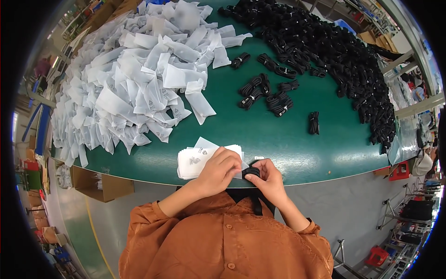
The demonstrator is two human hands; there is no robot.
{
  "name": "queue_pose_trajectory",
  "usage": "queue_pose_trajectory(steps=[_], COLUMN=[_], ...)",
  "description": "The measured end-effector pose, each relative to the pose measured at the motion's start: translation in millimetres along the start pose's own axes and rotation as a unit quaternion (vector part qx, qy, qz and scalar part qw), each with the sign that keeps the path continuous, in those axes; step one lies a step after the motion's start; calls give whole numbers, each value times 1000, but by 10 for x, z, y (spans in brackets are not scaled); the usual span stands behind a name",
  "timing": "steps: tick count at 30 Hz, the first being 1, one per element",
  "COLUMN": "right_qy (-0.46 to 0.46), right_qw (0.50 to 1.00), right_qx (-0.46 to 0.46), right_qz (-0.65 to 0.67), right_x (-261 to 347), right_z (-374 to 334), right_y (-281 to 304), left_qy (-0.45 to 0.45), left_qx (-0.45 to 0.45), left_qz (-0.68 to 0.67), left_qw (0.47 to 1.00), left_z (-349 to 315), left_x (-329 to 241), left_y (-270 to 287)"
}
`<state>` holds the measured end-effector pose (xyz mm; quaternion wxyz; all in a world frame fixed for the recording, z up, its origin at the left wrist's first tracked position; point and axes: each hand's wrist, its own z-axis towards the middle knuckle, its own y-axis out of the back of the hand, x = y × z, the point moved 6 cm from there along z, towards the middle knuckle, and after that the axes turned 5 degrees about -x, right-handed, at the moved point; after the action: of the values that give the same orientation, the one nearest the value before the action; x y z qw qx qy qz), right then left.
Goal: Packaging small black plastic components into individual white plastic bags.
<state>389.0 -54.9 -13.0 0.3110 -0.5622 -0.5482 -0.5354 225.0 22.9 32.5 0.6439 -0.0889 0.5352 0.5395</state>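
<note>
A stack of flat white translucent bags (189,162) lies at the near edge of the green table. My left hand (218,171) rests over its right side, fingers curled and pinched on the edge of a bag (245,163). Just right of it, my right hand (269,179) grips a coiled black cable (251,172) between thumb and fingers. The cable's left end is against the bag's edge; my left fingers partly hide where they meet.
A large heap of filled white bags (139,79) covers the table's left. Black coiled cables (334,56) pile along the far right, with several loose bundles (280,103) mid-table and a single one (314,122) nearer. A cardboard box (104,183) stands below the left edge.
</note>
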Motion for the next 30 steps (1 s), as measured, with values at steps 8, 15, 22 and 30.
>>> queue_pose_trajectory(steps=[8,15,22,30], right_qy=[363,394,366,151], right_qw=[932,919,896,852], right_qx=[-15,-16,-207,-209], right_qz=[-16,-13,-145,-455], right_x=[647,926,1123,519], right_z=[24,214,658,1276], right_y=[-54,-125,259,661], left_qy=[59,121,192,9], left_qx=[-36,-40,-219,-253], left_qz=[-52,-156,-387,203], left_qw=[996,980,875,946], left_z=[217,377,496,204], left_x=[-40,-58,684,185], left_y=[270,430,1334,1160])
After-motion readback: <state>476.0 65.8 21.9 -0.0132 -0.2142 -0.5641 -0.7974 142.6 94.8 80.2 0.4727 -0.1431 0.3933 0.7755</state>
